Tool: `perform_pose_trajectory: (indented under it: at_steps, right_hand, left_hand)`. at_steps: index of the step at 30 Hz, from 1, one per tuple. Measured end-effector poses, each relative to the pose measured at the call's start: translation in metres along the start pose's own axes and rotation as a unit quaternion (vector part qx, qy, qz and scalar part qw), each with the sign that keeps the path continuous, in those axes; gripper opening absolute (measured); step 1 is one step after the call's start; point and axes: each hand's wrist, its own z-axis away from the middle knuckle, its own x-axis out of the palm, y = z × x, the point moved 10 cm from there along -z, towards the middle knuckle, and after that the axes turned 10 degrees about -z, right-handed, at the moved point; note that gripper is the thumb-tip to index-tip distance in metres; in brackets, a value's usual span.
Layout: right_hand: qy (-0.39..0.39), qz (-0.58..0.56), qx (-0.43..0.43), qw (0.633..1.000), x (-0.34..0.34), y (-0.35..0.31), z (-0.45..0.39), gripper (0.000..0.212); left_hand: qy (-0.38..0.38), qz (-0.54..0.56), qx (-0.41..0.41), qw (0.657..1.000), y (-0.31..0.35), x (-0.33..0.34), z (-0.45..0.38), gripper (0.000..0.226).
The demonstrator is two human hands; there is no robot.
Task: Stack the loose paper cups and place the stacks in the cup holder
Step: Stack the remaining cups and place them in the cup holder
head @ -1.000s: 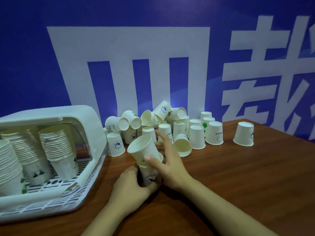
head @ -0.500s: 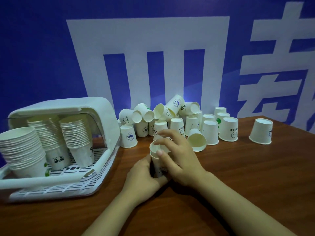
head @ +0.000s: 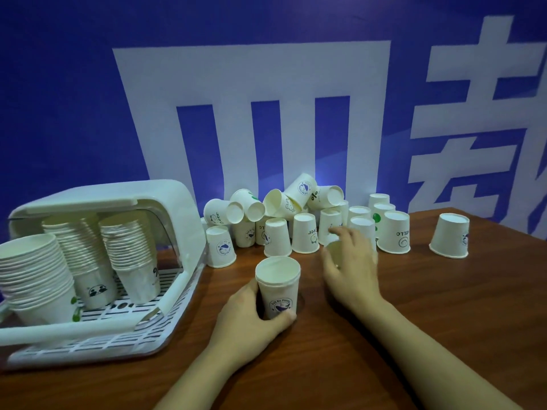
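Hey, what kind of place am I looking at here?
Probably an indoor event or promo stand: a blue banner with large white lettering behind a wooden table, plus loose paper cups beside a white cup holder.

Looks like a staged demo booth or event space
Big blue banner (head: 88,99) with huge white characters behind a wooden worktop (head: 414,335).

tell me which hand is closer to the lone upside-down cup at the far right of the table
Right. The right hand reaches over the cup pile, left of the lone cup with a gap between. The left hand sits farther left, gripping the small upright stack.
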Motion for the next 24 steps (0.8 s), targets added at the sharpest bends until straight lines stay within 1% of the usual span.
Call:
perform_pose_trajectory:
  at_steps: [2, 3, 4, 6, 8, 9, 10, 11, 12, 14, 15, 16, 18, 20, 22, 24]
  right_hand:
    - [-0.037, 0.13, 0.103, 0.985, -0.004, 0.031, -0.003, 0.061]
    - [-0.058, 0.165, 0.122, 0.977, -0.003, 0.038, -0.003, 0.064]
    - [-0.07, 0.174, 0.125, 0.974, -0.001, 0.04, -0.002, 0.062]
    - [-0.065, 0.136, 0.106, 0.983, 0.0, 0.031, -0.001, 0.051]
    - [-0.037, 0.041, 0.075, 0.996, -0.003, 0.013, 0.0, 0.054]
    - [-0.023, -0.013, 0.043, 0.999, -0.006, 0.003, 0.0, 0.056]
    - [-0.026, -0.038, 0.007, 0.999, -0.006, -0.006, -0.001, 0.055]
    - [-0.054, -0.029, -0.024, 0.998, 0.0, -0.012, -0.002, 0.056]
    - [-0.108, 0.007, -0.037, 0.993, 0.012, -0.012, -0.001, 0.065]
    - [-0.229, 0.087, -0.032, 0.969, 0.039, -0.005, 0.009, 0.093]
    - [-0.255, 0.116, -0.037, 0.959, 0.048, 0.0, 0.013, 0.1]
    - [-0.255, 0.138, -0.047, 0.956, 0.052, 0.002, 0.014, 0.101]
    - [-0.21, 0.169, -0.068, 0.961, 0.049, 0.004, 0.009, 0.096]
    - [-0.139, 0.166, -0.098, 0.971, 0.036, -0.002, 0.002, 0.085]
    - [-0.046, 0.087, -0.113, 0.989, 0.017, -0.013, -0.001, 0.073]
    - [0.036, -0.033, -0.111, 0.993, -0.005, -0.027, -0.004, 0.071]
  left_hand:
    - [-0.002, 0.001, 0.0, 1.0, 0.0, 0.0, -0.001, 0.059]
    - [-0.001, 0.0, 0.002, 1.0, 0.0, 0.0, -0.002, 0.058]
    - [0.0, -0.003, 0.003, 1.0, 0.0, 0.0, -0.002, 0.057]
    - [0.001, -0.006, 0.004, 1.0, -0.001, 0.0, -0.002, 0.057]
    - [0.002, -0.006, 0.005, 1.0, -0.001, 0.001, -0.002, 0.061]
    - [0.0, -0.007, 0.006, 1.0, -0.001, 0.001, -0.001, 0.063]
    - [0.0, -0.007, 0.007, 1.0, -0.001, 0.001, -0.001, 0.063]
    - [0.001, -0.007, 0.007, 1.0, -0.001, 0.001, -0.001, 0.062]
    - [0.002, -0.007, 0.007, 1.0, -0.001, 0.0, -0.001, 0.062]
    - [0.001, -0.009, 0.007, 1.0, -0.001, 0.001, -0.002, 0.062]
    - [0.0, -0.01, 0.006, 1.0, -0.001, 0.001, -0.002, 0.063]
    - [-0.001, -0.011, 0.006, 1.0, -0.001, 0.002, -0.003, 0.064]
    - [-0.001, -0.014, 0.007, 1.0, -0.001, 0.002, -0.003, 0.067]
    - [0.0, -0.013, 0.008, 1.0, -0.001, 0.002, -0.003, 0.068]
    - [-0.001, -0.013, 0.008, 1.0, -0.001, 0.003, -0.002, 0.067]
    - [0.004, -0.015, 0.01, 1.0, 0.0, 0.001, -0.002, 0.066]
